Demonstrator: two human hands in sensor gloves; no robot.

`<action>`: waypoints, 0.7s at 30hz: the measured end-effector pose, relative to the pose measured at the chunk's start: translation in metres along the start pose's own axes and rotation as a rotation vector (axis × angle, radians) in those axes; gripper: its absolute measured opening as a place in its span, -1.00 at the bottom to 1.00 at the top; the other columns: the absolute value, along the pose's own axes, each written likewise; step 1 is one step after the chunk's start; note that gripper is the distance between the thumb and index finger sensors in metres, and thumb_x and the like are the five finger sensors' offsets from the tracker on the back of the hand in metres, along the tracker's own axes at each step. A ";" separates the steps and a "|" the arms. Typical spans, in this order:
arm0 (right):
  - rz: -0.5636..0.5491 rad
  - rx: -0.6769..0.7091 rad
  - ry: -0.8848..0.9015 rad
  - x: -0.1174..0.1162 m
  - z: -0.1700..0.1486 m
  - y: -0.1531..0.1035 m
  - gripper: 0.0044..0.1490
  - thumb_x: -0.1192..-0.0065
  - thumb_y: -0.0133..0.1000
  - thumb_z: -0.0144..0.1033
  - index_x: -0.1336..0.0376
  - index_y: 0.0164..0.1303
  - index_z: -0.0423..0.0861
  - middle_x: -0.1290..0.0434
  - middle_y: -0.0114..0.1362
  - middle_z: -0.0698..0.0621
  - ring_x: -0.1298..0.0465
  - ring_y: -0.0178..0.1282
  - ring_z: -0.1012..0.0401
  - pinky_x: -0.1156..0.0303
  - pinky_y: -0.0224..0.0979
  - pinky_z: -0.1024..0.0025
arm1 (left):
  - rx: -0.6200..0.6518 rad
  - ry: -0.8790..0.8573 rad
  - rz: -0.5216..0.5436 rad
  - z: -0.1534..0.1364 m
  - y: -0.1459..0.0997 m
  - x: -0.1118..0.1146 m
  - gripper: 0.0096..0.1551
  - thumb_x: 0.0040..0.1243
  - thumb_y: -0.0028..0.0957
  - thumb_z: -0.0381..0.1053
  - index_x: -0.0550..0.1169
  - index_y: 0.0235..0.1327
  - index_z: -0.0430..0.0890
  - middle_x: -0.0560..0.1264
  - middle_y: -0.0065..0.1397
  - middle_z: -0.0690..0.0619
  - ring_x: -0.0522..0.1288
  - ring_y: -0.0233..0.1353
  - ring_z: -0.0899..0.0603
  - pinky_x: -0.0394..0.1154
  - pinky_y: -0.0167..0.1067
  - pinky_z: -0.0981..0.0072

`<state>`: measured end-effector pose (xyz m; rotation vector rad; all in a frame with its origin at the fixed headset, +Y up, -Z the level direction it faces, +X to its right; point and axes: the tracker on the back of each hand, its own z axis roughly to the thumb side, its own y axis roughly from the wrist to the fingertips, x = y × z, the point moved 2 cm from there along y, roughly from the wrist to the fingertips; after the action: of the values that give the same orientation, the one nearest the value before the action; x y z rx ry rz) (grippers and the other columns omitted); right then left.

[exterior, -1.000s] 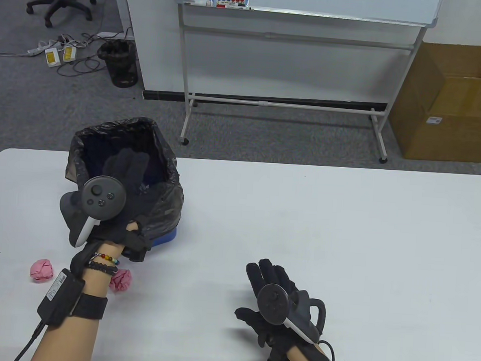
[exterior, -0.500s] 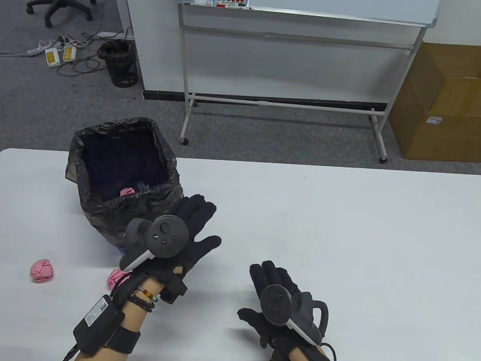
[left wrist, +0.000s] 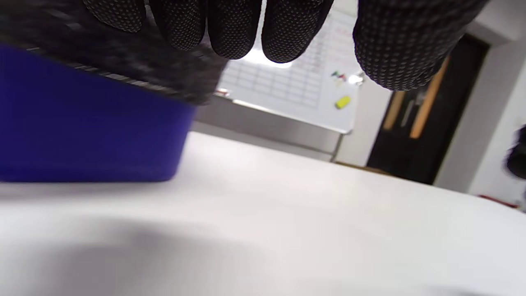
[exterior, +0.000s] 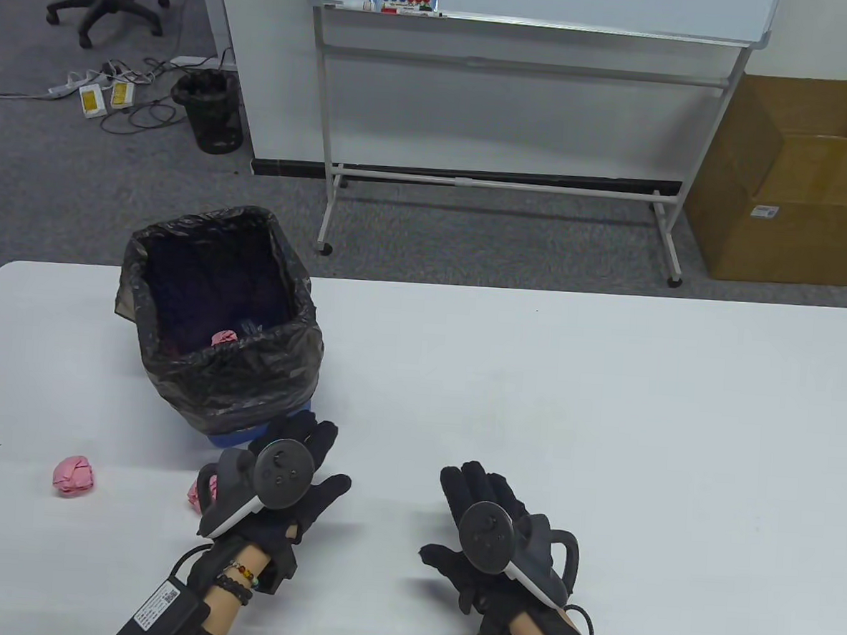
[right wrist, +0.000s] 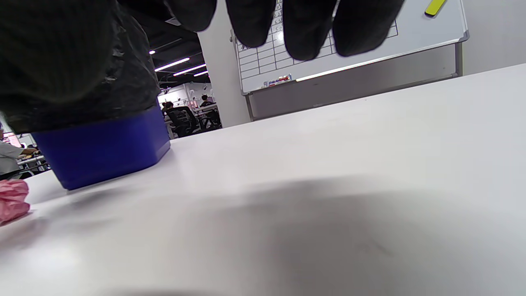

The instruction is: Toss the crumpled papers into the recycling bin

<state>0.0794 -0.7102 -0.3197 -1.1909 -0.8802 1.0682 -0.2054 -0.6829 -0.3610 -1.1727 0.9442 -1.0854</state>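
Note:
A blue bin (exterior: 244, 438) lined with a black bag (exterior: 234, 370) stands at the table's left. One pink crumpled paper (exterior: 223, 338) lies inside it. A second pink paper ball (exterior: 72, 475) lies on the table at the far left. A third (exterior: 195, 492) lies just left of my left hand, partly hidden by the tracker. My left hand (exterior: 307, 461) is open and empty, just in front of the bin; its fingers (left wrist: 234, 28) hang spread in the left wrist view. My right hand (exterior: 466, 506) lies open and empty on the table, right of the left hand.
The white table (exterior: 569, 398) stretches to the right. Behind it stand a whiteboard on a wheeled frame (exterior: 503, 182) and a cardboard box (exterior: 797, 182) on the floor. In the right wrist view the bin's blue base (right wrist: 107, 148) and a pink paper (right wrist: 12, 199) show at left.
My left hand has drawn back from over the bin toward me and now lies open in front of it. A pink paper now lies in the bin. My right hand has stayed put.

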 end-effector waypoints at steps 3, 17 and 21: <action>0.001 -0.004 -0.001 0.000 0.000 0.000 0.28 -0.33 -0.25 0.35 0.15 0.61 0.21 0.01 0.77 0.04 -0.13 0.77 -0.09 -0.18 0.63 -0.08 | -0.078 0.022 -0.032 -0.021 -0.004 0.009 -0.08 0.24 -0.02 0.33 0.31 0.58 -0.03 0.18 0.74 -0.18 0.14 0.68 -0.44 0.16 0.46 -0.42; 0.024 -0.008 -0.011 -0.002 0.000 -0.001 0.27 -0.33 -0.25 0.35 0.15 0.61 0.22 0.00 0.77 0.04 -0.13 0.77 -0.08 -0.18 0.63 -0.08 | -0.383 0.160 -0.141 -0.088 -0.005 0.032 -0.13 0.26 0.00 0.27 0.32 0.58 0.00 0.13 0.76 -0.17 0.09 0.68 -0.46 0.15 0.46 -0.42; 0.025 -0.005 -0.010 -0.002 0.000 -0.001 0.27 -0.33 -0.25 0.35 0.15 0.61 0.22 0.00 0.77 0.04 -0.13 0.77 -0.08 -0.18 0.63 -0.08 | -0.424 0.188 -0.176 -0.095 0.000 0.039 -0.16 0.27 0.02 0.21 0.31 0.58 0.03 0.10 0.77 -0.16 0.11 0.64 -0.59 0.17 0.43 -0.48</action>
<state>0.0787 -0.7124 -0.3188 -1.2041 -0.8783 1.0937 -0.2878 -0.7420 -0.3766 -1.5407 1.2789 -1.1848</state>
